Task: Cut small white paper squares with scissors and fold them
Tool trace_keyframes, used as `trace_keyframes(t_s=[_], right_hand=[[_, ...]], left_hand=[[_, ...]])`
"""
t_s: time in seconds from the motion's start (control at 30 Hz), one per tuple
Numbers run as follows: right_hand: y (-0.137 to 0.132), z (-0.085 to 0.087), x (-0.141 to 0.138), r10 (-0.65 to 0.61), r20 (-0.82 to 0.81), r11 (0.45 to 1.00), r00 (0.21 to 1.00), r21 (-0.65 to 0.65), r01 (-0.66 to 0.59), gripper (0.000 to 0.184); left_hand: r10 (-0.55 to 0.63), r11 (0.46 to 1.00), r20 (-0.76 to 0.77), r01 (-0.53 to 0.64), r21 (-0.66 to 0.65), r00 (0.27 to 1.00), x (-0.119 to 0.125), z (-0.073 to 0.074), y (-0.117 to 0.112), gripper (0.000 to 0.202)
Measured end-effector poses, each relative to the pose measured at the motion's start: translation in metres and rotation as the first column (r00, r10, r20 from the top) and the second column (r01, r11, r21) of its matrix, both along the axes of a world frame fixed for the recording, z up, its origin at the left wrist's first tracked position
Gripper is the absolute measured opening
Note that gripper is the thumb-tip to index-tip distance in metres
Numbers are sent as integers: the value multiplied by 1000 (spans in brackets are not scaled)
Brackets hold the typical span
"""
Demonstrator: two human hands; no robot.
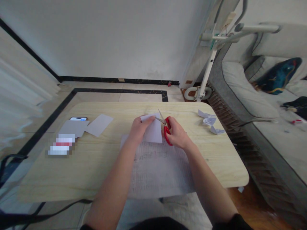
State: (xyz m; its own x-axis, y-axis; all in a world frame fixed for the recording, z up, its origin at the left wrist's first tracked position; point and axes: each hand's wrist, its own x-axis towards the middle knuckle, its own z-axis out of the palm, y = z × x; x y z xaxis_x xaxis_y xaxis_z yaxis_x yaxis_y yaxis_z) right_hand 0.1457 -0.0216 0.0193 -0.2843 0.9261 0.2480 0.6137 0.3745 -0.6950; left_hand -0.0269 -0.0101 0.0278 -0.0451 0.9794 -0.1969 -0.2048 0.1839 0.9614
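My left hand (139, 128) is closed on a small white piece of paper (154, 131), holding it up over the middle of the wooden table (100, 166). My right hand (177, 134) grips red-handled scissors (166, 127). Their blades are open and meet the paper's upper right edge. Under both hands lies a large pale sheet with faint grid lines (158, 169), reaching to the table's near edge.
White paper sheets (98, 124) and a phone (78, 118) lie at the table's left, beside a blurred-out patch. Folded paper scraps (210, 122) sit at the right. A grey sofa (259, 105) stands to the right, and a white stand (208, 67) behind the table.
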Motion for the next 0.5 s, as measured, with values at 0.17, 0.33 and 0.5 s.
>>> trace_keyframes(t_s=[0.17, 0.33, 0.5], right_hand=[[0, 0, 0, 11, 27, 999, 1000, 32, -11, 14], [1, -2, 0, 16, 40, 1000, 999, 22, -17, 13], [0, -1, 0, 13, 38, 1000, 999, 27, -14, 12]], left_hand=[[53, 998, -47, -51, 34, 997, 1, -1, 1, 32], [2, 1000, -35, -2, 8, 999, 0, -2, 2, 30], [-29, 1000, -72, 28, -1, 997, -4, -2, 0, 27]])
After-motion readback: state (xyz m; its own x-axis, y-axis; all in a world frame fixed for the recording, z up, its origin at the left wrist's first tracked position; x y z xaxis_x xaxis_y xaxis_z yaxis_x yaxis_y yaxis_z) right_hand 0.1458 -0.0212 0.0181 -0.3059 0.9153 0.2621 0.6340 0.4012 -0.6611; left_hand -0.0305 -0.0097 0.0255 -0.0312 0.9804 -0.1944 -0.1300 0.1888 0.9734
